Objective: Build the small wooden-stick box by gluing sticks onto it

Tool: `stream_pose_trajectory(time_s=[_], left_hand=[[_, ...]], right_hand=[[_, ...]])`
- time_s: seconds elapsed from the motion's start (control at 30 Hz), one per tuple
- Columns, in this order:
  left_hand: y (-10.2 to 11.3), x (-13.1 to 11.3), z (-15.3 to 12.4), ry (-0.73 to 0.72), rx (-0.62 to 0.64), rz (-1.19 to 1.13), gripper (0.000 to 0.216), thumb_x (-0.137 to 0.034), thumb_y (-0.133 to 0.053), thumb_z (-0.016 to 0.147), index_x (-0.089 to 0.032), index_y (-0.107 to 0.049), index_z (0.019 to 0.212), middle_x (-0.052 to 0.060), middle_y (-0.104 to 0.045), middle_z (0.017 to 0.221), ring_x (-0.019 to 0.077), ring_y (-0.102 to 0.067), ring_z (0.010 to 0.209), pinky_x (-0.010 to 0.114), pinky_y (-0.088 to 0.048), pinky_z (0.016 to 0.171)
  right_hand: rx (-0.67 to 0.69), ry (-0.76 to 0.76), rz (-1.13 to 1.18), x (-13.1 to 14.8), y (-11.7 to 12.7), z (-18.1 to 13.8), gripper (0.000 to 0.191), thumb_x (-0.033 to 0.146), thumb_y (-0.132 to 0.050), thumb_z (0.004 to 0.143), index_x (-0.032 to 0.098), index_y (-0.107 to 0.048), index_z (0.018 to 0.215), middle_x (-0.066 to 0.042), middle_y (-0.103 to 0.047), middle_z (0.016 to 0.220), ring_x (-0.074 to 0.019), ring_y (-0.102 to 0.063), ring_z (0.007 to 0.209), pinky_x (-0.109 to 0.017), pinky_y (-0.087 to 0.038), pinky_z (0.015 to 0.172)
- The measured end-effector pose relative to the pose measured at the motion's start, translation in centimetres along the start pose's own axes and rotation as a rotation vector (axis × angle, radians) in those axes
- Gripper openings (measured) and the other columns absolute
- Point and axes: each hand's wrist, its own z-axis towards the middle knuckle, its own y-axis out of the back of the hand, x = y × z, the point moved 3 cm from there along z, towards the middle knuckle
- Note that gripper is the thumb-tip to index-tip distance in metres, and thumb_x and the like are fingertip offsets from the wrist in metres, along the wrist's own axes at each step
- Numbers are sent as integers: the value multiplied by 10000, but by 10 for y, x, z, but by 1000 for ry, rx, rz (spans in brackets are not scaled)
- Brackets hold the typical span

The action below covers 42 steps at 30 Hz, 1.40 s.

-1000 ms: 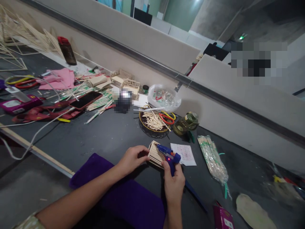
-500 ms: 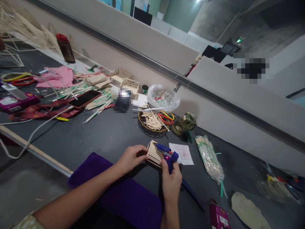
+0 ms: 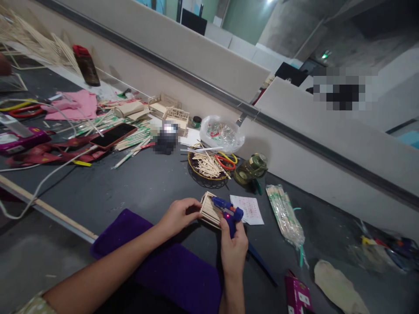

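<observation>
My right hand is wrapped round the handle of a blue glue gun, which has a small red light lit on its side. The gun's nozzle points left, over a small frame of pale wooden sticks. My left hand pinches that stick frame at its left edge, thumb and fingers close together. Part of the frame is hidden behind the gun, and whether the nozzle touches the sticks I cannot tell. Under my forearms lies a purple cloth.
Beyond my hands stands a basket of cut sticks with scissors, beside a green glass jar. A printed paper and bagged sticks lie to the right. A phone, white cables and stick bundles spread on the left.
The whole view has shifted slightly, so things appear a little further left. Both hands keep their grips, and the glue gun stays over the stick frame.
</observation>
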Motion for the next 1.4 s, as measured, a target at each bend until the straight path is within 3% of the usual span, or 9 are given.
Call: stream_pose_trajectory(time_s=[0.77,1.0,1.4], left_hand=[[-1,-6,1,4,26,-48,179,-290,-619,800,-188,-671,937,31,-708,885,158,-642,795,254,-488,747],[-1,-8,2,13,26,-72,188,-278,-619,795,-187,-649,956,24,-706,892,155,-643,815,267,-499,770],[-1,0,3,-4,10,-38,218,-292,-612,802,-187,-634,991,28,-689,897,152,-637,806,280,-503,771]], right_hand=[[-1,-11,47,-4,2,-5,564,508,-550,830,146,-584,1261,-120,-712,1037,-269,-656,939,-301,-466,758],[23,-12,45,-1,4,-7,577,493,-530,855,138,-544,1310,-133,-681,1126,-271,-631,1020,-299,-462,794],[13,2,60,-5,4,-7,518,470,-526,855,132,-600,1241,-134,-707,1044,-271,-646,964,-325,-470,821]])
